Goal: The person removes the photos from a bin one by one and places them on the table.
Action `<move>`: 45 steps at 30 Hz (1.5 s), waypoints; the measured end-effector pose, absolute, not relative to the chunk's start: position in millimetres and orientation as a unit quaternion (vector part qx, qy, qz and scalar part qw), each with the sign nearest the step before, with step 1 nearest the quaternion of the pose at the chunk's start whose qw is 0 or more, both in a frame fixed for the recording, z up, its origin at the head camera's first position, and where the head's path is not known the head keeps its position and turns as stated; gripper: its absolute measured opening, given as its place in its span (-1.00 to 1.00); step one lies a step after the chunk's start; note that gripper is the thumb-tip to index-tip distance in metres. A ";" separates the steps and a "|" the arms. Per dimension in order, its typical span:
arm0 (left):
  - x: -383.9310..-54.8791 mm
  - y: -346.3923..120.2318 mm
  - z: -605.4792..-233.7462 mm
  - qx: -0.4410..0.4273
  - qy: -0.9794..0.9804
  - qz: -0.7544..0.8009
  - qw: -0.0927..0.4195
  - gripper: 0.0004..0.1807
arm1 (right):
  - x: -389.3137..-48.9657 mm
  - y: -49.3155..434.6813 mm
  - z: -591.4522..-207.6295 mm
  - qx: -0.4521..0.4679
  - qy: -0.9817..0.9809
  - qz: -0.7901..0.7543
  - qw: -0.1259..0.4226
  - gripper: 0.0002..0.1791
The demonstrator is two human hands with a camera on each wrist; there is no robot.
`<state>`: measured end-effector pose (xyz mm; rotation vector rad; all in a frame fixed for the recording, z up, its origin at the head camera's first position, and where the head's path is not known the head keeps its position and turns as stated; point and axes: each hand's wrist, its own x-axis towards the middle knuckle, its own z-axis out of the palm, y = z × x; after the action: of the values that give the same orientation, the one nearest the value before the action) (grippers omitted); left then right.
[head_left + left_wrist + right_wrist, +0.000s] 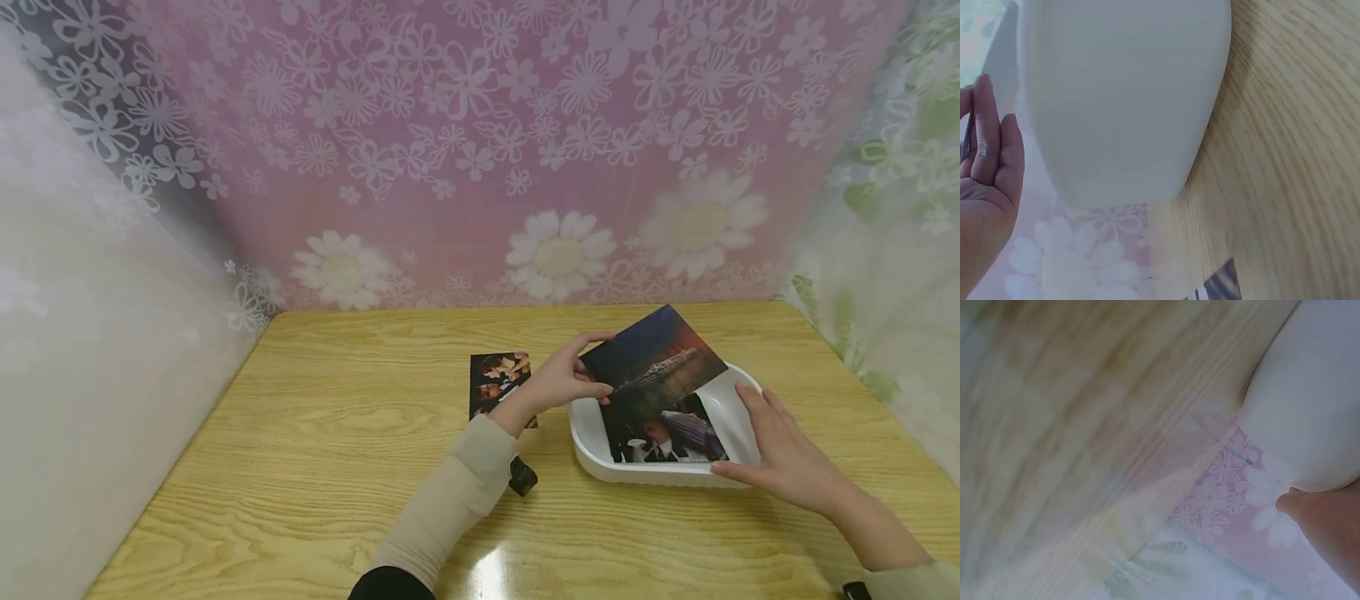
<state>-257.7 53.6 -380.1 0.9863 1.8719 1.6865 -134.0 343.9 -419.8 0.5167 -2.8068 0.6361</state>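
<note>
The left hand (562,375) pinches a dark blue-and-red rectangular card (656,354) over a rounded white plastic tray (637,472); the right hand (787,450) holds the tray at 4 o'clock. A dark rectangular photo (489,382) lies at the tray's 9 o'clock.

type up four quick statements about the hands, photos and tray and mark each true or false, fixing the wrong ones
1. The left hand holds a dark blue-and-red rectangular photo. True.
2. The right hand touches the white rounded plastic tray. True.
3. There is no photo in the tray. False: a black rectangular photo with a purple striped patch shows in it.
4. Every photo is in a hand or the tray. False: a dark rectangular photo with orange-brown figures lies on the yellowish wooden table.
</note>
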 end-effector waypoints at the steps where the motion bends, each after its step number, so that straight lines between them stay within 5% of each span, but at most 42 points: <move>1: -257.2 50.3 -379.5 0.355 0.666 0.618 0.222 -0.27 | -134.2 344.0 -420.1 0.177 -0.954 0.216 0.112 0.21; 12: -246.1 15.6 -374.3 0.321 0.665 0.635 0.227 -0.30 | -134.7 343.4 -423.0 0.188 -0.951 0.208 0.134 0.22; 22: -240.9 -38.6 -382.4 0.274 0.771 0.561 0.128 -0.14 | -134.8 343.4 -422.4 0.185 -0.952 0.204 0.133 0.22; 33: -234.8 -109.1 -393.5 0.124 0.829 0.542 0.060 -0.11 | -136.4 344.8 -420.1 0.182 -0.954 0.201 0.126 0.21; 45: -238.0 -151.1 -408.3 0.060 0.901 0.428 0.038 -0.07 | -135.0 345.0 -422.4 0.185 -0.953 0.203 0.130 0.21</move>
<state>-238.0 -151.1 -408.3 0.1848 2.7635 1.3138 -135.0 345.0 -422.4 0.5371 -2.7673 0.5906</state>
